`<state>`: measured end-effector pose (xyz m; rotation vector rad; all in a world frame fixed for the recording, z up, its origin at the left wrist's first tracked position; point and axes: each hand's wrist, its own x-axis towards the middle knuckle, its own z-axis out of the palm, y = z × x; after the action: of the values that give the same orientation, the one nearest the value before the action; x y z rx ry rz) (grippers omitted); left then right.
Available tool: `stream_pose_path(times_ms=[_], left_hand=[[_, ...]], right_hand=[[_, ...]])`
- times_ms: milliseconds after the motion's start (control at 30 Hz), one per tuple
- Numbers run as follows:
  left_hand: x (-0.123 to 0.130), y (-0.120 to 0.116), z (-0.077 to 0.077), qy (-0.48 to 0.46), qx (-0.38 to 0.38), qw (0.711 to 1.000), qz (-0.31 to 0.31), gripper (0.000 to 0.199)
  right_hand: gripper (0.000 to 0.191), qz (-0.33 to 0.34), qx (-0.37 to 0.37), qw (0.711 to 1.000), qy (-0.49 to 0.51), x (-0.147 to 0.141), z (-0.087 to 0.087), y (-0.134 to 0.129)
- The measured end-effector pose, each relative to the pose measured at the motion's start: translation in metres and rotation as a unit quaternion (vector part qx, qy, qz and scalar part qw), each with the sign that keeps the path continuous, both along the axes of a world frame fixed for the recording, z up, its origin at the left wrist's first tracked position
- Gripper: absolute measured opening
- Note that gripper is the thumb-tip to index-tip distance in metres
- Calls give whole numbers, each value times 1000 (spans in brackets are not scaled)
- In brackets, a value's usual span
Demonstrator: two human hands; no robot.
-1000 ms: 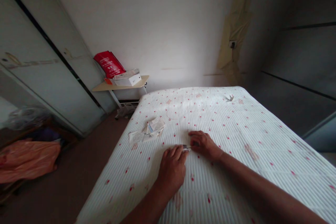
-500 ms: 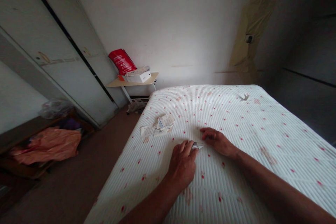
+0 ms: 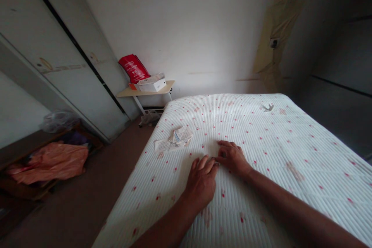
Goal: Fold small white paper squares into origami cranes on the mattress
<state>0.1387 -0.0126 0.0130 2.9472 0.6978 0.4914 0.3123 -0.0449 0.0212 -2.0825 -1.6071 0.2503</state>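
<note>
My left hand (image 3: pixel 201 182) rests on the patterned mattress (image 3: pixel 232 221), its fingers curled over a small piece of folded paper (image 3: pixel 217 163). Only a sliver of that paper shows at the fingertips. Close against it on the right is my right hand (image 3: pixel 234 159), with the thumb and bent fingers closed at the paper's edge and the index finger reaching forward. Torn pieces of printed paper (image 3: pixel 182 135) lie just beyond my left hand. Farther back on the right stands a small folded paper shape (image 3: pixel 269 107) with pointed ends.
A small table (image 3: pixel 124 92) by the wall bears a white box (image 3: pixel 157 85) and a red bag (image 3: pixel 133 69). An orange cloth or bag (image 3: pixel 55 162) lies on low furniture at left. A cabinet (image 3: pixel 66 58) rises behind it.
My right hand has moved left and closed in on the folded paper by my left fingertips. The paper's pointed end, visible before, is now mostly covered. The left hand has barely moved.
</note>
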Motion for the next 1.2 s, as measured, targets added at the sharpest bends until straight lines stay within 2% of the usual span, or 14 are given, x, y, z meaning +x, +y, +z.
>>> stream_pose_path(times_ms=[167, 467, 700, 967, 1200], left_hand=[[0, 0, -1, -10, -2, 1000, 0, 39], [0, 0, 0, -10, -2, 1000, -4, 38], [2, 0, -2, -17, 5, 1000, -4, 37], [2, 0, -1, -12, 18, 1000, -4, 38], [2, 0, 1, -13, 16, 1000, -7, 38]], right_hand=[[6, 7, 6, 1000, 10, 5, -4, -1], [19, 20, 65, 997, 37, 20, -14, -4], [9, -42, 31, 999, 6, 1, -6, 0], [10, -46, 27, 999, -2, -4, -4, -1], [22, -36, 39, 998, 22, 6, -9, -2]])
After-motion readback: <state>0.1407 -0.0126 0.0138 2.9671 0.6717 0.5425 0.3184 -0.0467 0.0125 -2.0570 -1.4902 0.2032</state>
